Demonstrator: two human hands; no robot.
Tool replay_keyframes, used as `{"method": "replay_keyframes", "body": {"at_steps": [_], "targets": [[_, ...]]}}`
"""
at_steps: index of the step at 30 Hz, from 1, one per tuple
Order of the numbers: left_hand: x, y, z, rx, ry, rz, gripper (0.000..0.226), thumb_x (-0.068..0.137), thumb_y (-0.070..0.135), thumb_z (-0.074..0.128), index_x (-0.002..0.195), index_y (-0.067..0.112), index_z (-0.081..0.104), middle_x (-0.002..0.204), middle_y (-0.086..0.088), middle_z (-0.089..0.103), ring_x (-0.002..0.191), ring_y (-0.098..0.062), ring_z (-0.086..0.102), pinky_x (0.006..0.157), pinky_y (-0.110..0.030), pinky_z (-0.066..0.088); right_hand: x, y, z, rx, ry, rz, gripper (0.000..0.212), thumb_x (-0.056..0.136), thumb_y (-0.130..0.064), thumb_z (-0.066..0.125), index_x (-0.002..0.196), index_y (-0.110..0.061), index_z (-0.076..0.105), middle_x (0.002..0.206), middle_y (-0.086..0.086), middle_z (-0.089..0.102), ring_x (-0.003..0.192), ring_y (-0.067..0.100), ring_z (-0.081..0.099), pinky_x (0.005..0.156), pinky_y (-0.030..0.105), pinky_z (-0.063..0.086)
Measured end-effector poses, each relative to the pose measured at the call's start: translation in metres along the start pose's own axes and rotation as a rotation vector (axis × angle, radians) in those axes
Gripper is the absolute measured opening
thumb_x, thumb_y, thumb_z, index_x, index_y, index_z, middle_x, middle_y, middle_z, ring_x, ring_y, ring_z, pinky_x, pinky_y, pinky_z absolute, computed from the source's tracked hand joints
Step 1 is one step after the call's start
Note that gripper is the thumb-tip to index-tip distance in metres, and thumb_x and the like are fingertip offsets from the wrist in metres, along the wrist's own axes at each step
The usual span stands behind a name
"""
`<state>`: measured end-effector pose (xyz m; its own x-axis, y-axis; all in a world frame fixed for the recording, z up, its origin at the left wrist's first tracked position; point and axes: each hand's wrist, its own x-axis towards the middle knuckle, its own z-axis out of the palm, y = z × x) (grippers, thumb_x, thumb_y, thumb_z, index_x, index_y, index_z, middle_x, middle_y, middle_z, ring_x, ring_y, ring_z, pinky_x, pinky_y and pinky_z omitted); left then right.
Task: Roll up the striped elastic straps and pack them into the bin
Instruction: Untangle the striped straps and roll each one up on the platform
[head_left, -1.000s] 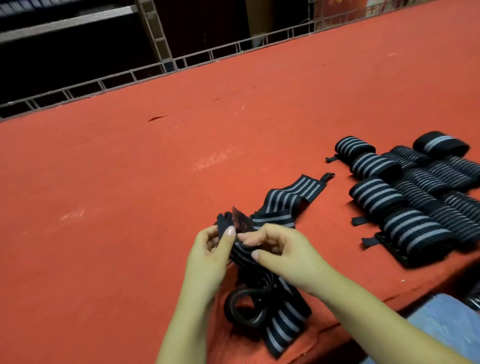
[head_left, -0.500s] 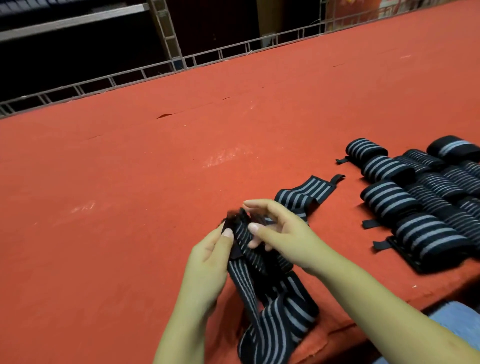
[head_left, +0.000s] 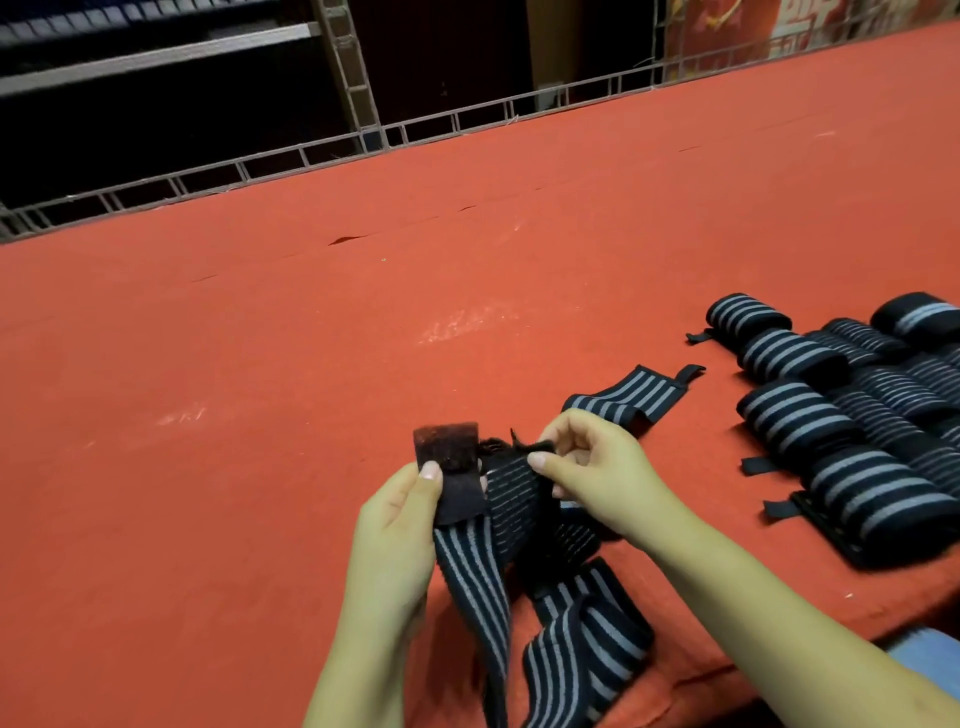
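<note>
A black strap with grey stripes (head_left: 470, 577) is held above the red table (head_left: 260, 415), its length hanging down over the near edge. My left hand (head_left: 400, 519) pinches its dark fastener end (head_left: 448, 457) under the thumb. My right hand (head_left: 592, 467) pinches another black end (head_left: 519, 448) of strap just beside it. A loose striped strap (head_left: 623, 397) lies flat behind my right hand. Several rolled striped straps (head_left: 841, 415) lie in rows at the right. No bin is in view.
A low metal rail (head_left: 415, 127) runs along the table's far edge, with dark shelving behind it. More folded strap (head_left: 587, 644) lies at the near edge below my hands. A blue object (head_left: 924, 649) shows at the bottom right.
My hands have drawn apart a little. The dark fastener end now stands up flat above my left thumb, and the strap hangs straighter beneath it.
</note>
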<state>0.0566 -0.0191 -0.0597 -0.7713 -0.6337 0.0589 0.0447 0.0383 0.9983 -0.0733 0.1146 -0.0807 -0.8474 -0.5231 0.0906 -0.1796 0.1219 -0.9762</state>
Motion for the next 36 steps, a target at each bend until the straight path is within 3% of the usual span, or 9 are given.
{"method": "replay_keyframes", "body": {"at_steps": [4, 7, 10, 14, 17, 22, 25, 30, 36], "targets": [[0.004, 0.018, -0.017, -0.145, 0.045, -0.006, 0.035, 0.103, 0.011, 0.040, 0.092, 0.000, 0.071, 0.085, -0.019, 0.075, 0.073, -0.021, 0.073, 0.064, -0.028, 0.059, 0.017, 0.004, -0.010, 0.072, 0.158, 0.059, 0.018, 0.089, -0.001, 0.063, 0.080, -0.013, 0.054, 0.068, 0.002, 0.054, 0.046, 0.002, 0.058, 0.048, 0.016, 0.046], [0.003, 0.025, -0.014, -0.148, -0.035, -0.042, 0.033, 0.103, 0.012, 0.040, 0.098, -0.003, 0.070, 0.092, -0.024, 0.074, 0.081, -0.028, 0.073, 0.074, -0.036, 0.056, 0.029, -0.011, 0.001, 0.200, -0.029, 0.060, 0.021, 0.093, -0.002, 0.058, 0.112, -0.012, 0.058, 0.104, 0.006, 0.060, 0.078, 0.012, 0.070, 0.068, 0.018, 0.057], [-0.002, 0.026, -0.003, -0.163, -0.080, -0.091, 0.034, 0.102, 0.013, 0.040, 0.103, -0.004, 0.070, 0.093, -0.024, 0.074, 0.085, -0.032, 0.073, 0.077, -0.037, 0.058, 0.039, -0.030, 0.008, -0.094, -0.232, -0.080, 0.055, 0.095, -0.019, 0.060, 0.144, -0.034, 0.039, 0.133, 0.004, 0.055, 0.098, 0.019, 0.068, 0.087, 0.039, 0.057], [-0.003, 0.023, -0.004, -0.185, -0.065, -0.132, 0.034, 0.102, 0.013, 0.041, 0.102, -0.005, 0.069, 0.094, -0.025, 0.074, 0.081, -0.031, 0.074, 0.071, -0.037, 0.060, 0.050, -0.029, -0.015, -0.312, -0.199, -0.140, 0.046, 0.093, -0.017, 0.062, 0.137, -0.024, 0.049, 0.134, 0.000, 0.057, 0.110, 0.018, 0.062, 0.096, 0.025, 0.047], [-0.001, 0.019, -0.004, -0.187, -0.015, -0.181, 0.033, 0.102, 0.011, 0.041, 0.100, -0.006, 0.069, 0.094, -0.025, 0.074, 0.081, -0.031, 0.074, 0.077, -0.042, 0.058, 0.047, -0.010, -0.023, -0.633, -0.335, -0.068, 0.041, 0.086, -0.022, 0.071, 0.125, -0.019, 0.060, 0.125, -0.003, 0.062, 0.118, 0.012, 0.057, 0.094, 0.016, 0.039], [0.017, -0.004, 0.008, -0.321, 0.013, -0.412, 0.032, 0.102, 0.015, 0.043, 0.111, -0.005, 0.066, 0.104, -0.025, 0.072, 0.088, -0.035, 0.072, 0.078, -0.043, 0.056, 0.048, 0.021, -0.003, -1.252, -0.442, -0.216, 0.063, 0.083, -0.041, 0.069, 0.137, -0.020, 0.046, 0.136, 0.003, 0.051, 0.126, 0.025, 0.048, 0.106, 0.037, 0.035], [0.023, -0.016, 0.017, -0.390, 0.017, -0.578, 0.031, 0.101, 0.018, 0.046, 0.115, -0.002, 0.064, 0.101, -0.026, 0.072, 0.081, -0.036, 0.072, 0.070, -0.043, 0.057, 0.055, 0.031, 0.001, -1.390, -0.433, -0.220, 0.058, 0.085, -0.041, 0.067, 0.135, -0.019, 0.048, 0.133, 0.004, 0.053, 0.126, 0.027, 0.047, 0.108, 0.040, 0.030], [0.030, -0.024, 0.030, -0.426, -0.049, -0.737, 0.037, 0.103, 0.022, 0.043, 0.104, -0.008, 0.064, 0.087, -0.027, 0.072, 0.068, -0.037, 0.072, 0.066, -0.044, 0.052, 0.056, 0.040, -0.003, -1.238, -0.318, -0.361, 0.025, 0.095, -0.032, 0.053, 0.112, -0.018, 0.064, 0.114, 0.005, 0.066, 0.111, 0.026, 0.058, 0.091, 0.033, 0.042], [0.038, -0.030, 0.038, -0.396, 0.009, -0.778, 0.034, 0.103, 0.020, 0.042, 0.099, -0.007, 0.062, 0.077, -0.024, 0.072, 0.080, -0.036, 0.063, 0.068, -0.046, 0.048, 0.061, 0.021, -0.033, -0.625, 0.047, -0.137, 0.013, 0.094, -0.025, 0.057, 0.084, -0.019, 0.064, 0.083, 0.003, 0.065, 0.085, 0.022, 0.058, 0.067, 0.027, 0.034]]}}
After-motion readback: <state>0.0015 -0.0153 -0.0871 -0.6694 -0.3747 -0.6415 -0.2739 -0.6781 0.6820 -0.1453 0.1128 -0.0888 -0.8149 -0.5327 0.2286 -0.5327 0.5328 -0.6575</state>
